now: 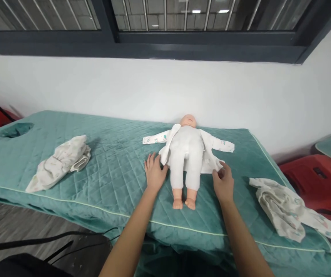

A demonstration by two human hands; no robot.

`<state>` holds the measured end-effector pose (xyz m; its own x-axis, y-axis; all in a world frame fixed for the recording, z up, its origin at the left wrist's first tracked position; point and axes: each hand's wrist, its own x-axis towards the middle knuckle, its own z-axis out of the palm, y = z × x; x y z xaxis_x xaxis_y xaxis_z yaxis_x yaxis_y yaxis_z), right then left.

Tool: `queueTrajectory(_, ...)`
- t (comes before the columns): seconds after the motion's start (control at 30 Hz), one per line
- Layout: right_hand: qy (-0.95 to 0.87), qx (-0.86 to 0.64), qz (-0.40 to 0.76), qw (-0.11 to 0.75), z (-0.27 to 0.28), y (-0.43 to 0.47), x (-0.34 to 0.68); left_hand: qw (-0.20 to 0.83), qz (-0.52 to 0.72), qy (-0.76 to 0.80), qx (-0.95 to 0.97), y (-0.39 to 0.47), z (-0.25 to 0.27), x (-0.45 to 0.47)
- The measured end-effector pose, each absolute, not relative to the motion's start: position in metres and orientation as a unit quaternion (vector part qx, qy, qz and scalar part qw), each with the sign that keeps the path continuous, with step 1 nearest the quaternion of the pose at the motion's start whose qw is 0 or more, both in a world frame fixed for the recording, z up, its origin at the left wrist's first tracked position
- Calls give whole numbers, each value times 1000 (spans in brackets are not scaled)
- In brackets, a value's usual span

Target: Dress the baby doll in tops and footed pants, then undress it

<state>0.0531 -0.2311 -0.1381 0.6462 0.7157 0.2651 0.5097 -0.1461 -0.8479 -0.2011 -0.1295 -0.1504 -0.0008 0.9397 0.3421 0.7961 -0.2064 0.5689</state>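
Note:
A baby doll (pixel 186 142) lies on its back on the green quilted cover, its head toward the wall and its bare feet toward me. Its body and legs are white. Spread open under the doll is a white printed baby shirt (pixel 208 161), the sleeves stretched out to both sides. My left hand (pixel 155 173) rests palm down beside the doll's leg, fingers apart, the thumb at the shirt's left front edge. With thumb and fingers, my right hand (pixel 223 181) pinches the lower corner of the right front panel.
A crumpled printed cloth (pixel 60 163) lies on the left of the bed (pixel 110 184), and a bunched printed garment (pixel 286 207) at its right edge. The bed has a hole (pixel 17 130) at far left. Behind stand a white wall (pixel 96 84) and barred window. A red case (pixel 312 184) is at right.

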Motion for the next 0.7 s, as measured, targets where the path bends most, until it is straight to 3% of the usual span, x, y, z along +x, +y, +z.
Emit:
queueTrajectory(0.27, -375, -680, 164, 608, -138, -232, 52, 149, 475, 562, 661, -119, -154, -210)
queueTrajectory(0.5, -389, -702, 151, 578, -145, -236, 59, 132, 489, 565, 652, -128, -158, -212)
queueTrajectory(0.6, -394, -712, 150, 562, -149, -237, 62, 84, 473, 578, 659, -121, -150, -242)
queueTrajectory(0.7, -394, -719, 161, 550, -147, -237, 64, -26, 426, 618, 660, -102, -126, -310)
